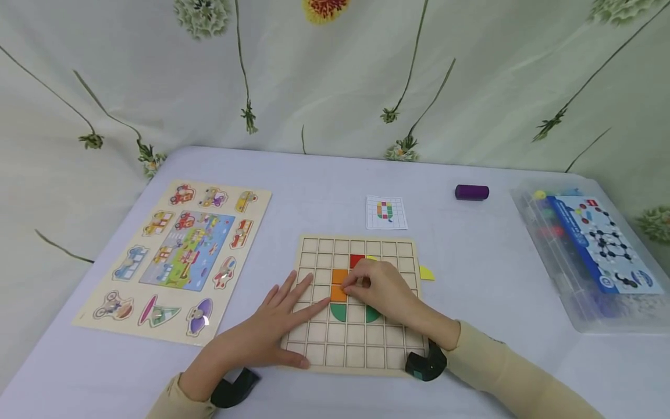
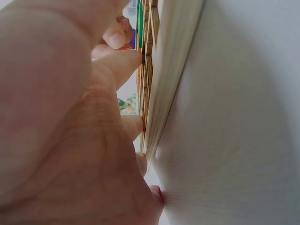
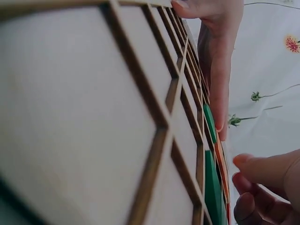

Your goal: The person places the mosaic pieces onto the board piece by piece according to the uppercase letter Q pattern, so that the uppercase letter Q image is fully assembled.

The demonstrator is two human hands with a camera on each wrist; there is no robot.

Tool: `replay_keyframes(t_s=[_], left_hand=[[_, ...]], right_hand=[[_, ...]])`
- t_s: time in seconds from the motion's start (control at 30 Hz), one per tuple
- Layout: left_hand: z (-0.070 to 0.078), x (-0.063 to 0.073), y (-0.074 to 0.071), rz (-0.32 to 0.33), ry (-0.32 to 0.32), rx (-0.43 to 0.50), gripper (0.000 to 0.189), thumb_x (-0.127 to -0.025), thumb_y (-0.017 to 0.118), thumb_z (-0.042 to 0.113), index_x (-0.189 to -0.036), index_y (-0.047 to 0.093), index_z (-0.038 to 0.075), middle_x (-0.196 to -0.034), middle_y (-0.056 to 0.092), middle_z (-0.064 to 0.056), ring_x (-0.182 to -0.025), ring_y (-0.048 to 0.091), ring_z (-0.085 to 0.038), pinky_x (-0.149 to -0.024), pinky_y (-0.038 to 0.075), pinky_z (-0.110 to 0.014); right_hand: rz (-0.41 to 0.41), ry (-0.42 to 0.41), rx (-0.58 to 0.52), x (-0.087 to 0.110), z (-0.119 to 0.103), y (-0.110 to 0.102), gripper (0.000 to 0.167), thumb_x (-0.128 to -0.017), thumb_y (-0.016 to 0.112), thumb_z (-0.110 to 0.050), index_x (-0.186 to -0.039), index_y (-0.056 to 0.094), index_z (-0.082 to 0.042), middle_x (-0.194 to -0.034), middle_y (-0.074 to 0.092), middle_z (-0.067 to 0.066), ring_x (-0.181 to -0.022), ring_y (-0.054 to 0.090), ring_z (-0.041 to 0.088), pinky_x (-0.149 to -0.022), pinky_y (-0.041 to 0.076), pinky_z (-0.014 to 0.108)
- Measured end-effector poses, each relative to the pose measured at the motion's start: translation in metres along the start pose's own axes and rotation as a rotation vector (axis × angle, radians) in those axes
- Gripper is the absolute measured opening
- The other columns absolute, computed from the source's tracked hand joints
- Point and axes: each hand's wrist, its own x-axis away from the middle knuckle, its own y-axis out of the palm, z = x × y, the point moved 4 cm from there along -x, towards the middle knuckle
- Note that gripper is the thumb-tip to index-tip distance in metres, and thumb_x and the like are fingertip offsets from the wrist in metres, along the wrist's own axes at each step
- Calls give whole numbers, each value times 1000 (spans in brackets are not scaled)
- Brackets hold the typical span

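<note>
A wooden grid board [image 1: 356,354] lies on the table. My left hand [image 1: 269,329] spreads straight fingers over its left side, the index fingertip beside the lower orange square [image 1: 337,294]. Above the board's middle, my right hand [image 1: 384,288] has thumb and index fingertips close together at that square's right edge; whether they pinch anything is unclear. Another orange square [image 1: 339,276] sits directly above, with a red square [image 1: 356,261] up and right. A yellow piece [image 1: 373,257] is partly covered by the right hand. Two green rounded pieces [image 1: 338,312] occupy cells lower down.
A yellow quarter-circle [image 1: 427,273] lies against the board's right edge. Behind the board is a pattern card [image 1: 398,221], with a purple cylinder [image 1: 472,192] farther right. A vehicle picture puzzle [image 1: 173,250] lies at left, a clear plastic case [image 1: 562,279] at right.
</note>
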Motion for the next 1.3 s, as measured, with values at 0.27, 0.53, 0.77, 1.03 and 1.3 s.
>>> replay_keyframes(t_s=[0.27, 0.53, 0.77, 1.03, 1.3], left_hand=[[1, 0, -1, -2, -7, 5, 93, -73, 74, 50, -149, 27, 25, -155, -4, -13, -137, -16, -34, -103, 2, -62], [0, -1, 0, 5, -15, 12, 95, -71, 77, 46, -149, 27, 26, -155, -3, -12, -137, -15, -34, -104, 1, -60], [0, -1, 0, -8, -21, 33, 94, -72, 77, 44, -149, 26, 26, -155, -4, -11, -137, -16, -33, -104, 0, -59], [2, 0, -2, -2, -16, 32, 94, -72, 78, 42, -149, 28, 24, -155, -3, -13, -137, -15, -34, -104, 1, -60], [2, 1, -1, 1, -7, 10, 93, -72, 77, 43, -149, 27, 25, -155, -3, -13, -137, -14, -35, -104, 1, -60]], right_hand=[[21, 46, -124, 1, 0, -21, 5, -83, 72, -12, -87, 74, -13, -79, 62, -12, -69, 53, 10, -61, 45, 25], [172, 210, -185, 18, 34, -77, 10, -86, 68, -10, -93, 72, -4, -87, 66, 2, -72, 55, 21, -61, 46, 24], [204, 348, -79, 47, 72, -100, 16, -88, 65, -10, -100, 70, -1, -93, 66, 8, -74, 54, 22, -60, 45, 24], [102, 309, 22, 57, 85, -94, 26, -81, 72, -6, -106, 69, -1, -84, 58, 4, -73, 48, 20, -61, 39, 25], [122, 280, 92, 58, 83, -86, 27, -75, 77, -4, -101, 71, -4, -79, 49, 3, -68, 42, 18, -56, 33, 26]])
